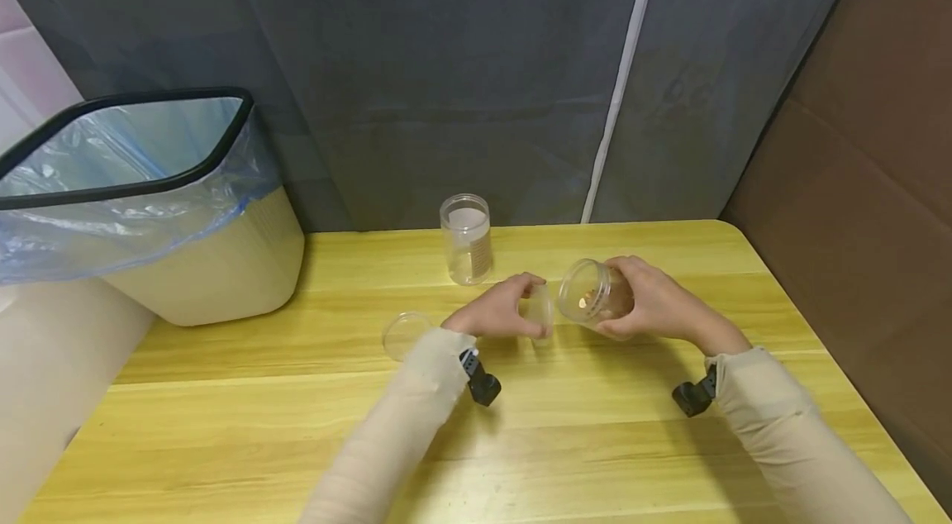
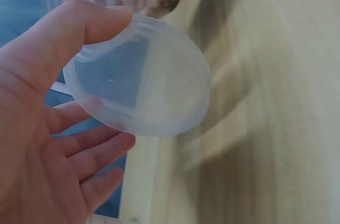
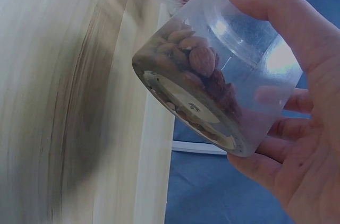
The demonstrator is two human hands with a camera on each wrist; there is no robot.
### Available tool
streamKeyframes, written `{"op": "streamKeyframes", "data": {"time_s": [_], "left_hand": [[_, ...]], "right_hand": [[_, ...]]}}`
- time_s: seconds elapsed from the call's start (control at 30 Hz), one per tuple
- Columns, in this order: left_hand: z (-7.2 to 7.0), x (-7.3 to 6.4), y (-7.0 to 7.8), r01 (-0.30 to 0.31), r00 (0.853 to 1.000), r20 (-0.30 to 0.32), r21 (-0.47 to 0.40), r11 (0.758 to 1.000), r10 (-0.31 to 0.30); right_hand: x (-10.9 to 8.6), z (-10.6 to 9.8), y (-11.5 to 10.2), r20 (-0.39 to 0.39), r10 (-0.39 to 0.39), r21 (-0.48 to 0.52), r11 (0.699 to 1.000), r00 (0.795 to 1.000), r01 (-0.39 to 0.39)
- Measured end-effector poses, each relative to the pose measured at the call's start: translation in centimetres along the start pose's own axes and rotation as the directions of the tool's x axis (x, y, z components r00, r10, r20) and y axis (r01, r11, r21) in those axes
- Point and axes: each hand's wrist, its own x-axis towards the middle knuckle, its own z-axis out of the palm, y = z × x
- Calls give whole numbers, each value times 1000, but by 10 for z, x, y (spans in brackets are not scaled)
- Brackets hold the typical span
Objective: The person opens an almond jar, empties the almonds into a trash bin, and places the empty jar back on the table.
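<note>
My left hand (image 1: 503, 309) pinches a clear round plastic lid (image 2: 154, 80) by its edge, thumb on one side and fingers on the other. The lid stands on edge, facing the mouth of a clear jar. My right hand (image 1: 654, 301) grips that jar (image 3: 255, 54) round its side, tilted with its mouth toward the lid. Almonds (image 3: 202, 60) lie heaped along the jar's lower side. A narrow gap shows between lid and jar mouth in the head view. Behind the left hand, a second clear jar (image 1: 468, 247) stands upright and uncapped.
Another clear lid (image 1: 402, 334) lies flat on the wooden table (image 1: 245, 441), partly behind the left sleeve. A cream bin (image 1: 230, 268) with a black rim and blue bag stands at the left. A grey curtain (image 1: 461, 78) closes off the back, and a brown panel (image 1: 878, 160) the right.
</note>
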Motion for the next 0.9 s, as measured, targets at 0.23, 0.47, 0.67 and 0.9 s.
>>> {"op": "streamKeyframes", "data": {"time_s": [0.23,0.47,0.67,0.9], "left_hand": [[5,-8,-9,18,1000,-3,-35,999,-18],[-7,-20,-18,91,996,-12,41,995,-91],[-13,-25,-23,119,992,14,191,974,-124],[-6,-25,-28,114,992,15,262,958,-123]], "right_hand": [[-2,2,1,1,-3,13,1000,1000,3],[-3,2,1,1,-9,7,1000,1000,9],[-4,3,1,4,-14,0,1000,1000,14],[-5,4,-2,14,-2,18,1000,1000,2]]}}
